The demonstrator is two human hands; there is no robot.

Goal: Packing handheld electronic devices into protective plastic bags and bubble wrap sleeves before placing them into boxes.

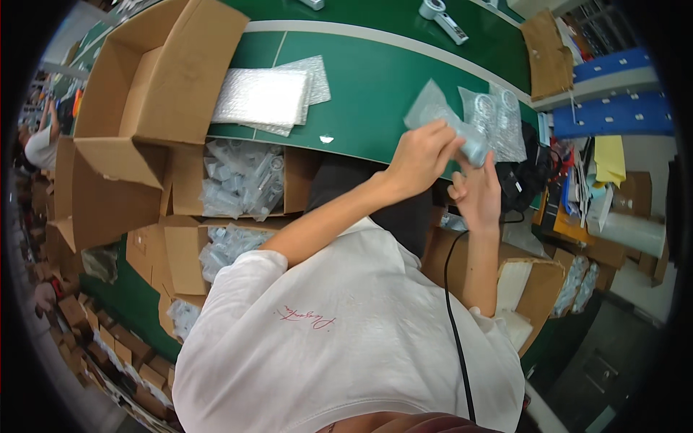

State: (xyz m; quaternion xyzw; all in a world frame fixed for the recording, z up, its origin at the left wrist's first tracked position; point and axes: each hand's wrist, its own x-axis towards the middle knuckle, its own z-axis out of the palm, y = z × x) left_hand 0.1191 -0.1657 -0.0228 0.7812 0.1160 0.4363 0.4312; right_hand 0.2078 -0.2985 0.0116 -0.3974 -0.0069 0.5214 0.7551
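**Head view: both hands on a small bagged part above the desk edge**

Head camera looks down over my white shirt to the green desk [361,86]. My left hand [422,155] reaches up and across, its grip closed, with the fingers pinching the top of a small clear plastic bag [432,108]. The bag stands up out of that pinch, above and slightly left of the knuckles. Just right of it, a pale cylindrical part [475,148] sits between the two hands, touching both. My right hand [478,189] comes up from below, its grip wrapped around the lower end of the part, thumb and fingers closed on it. So the part lies at the meeting point of both grips, over the near edge of the desk.

Just beyond the hands, more bagged parts [498,119] lie flat on the desk. Further left on the green surface rests a stack of bubble-wrap sheets [267,97]. Below that stack, an open cardboard box [242,180] holds loose clear-bagged pieces, and a large empty carton [144,86] stands open at far left. A black cable [451,303] runs down past my right forearm.
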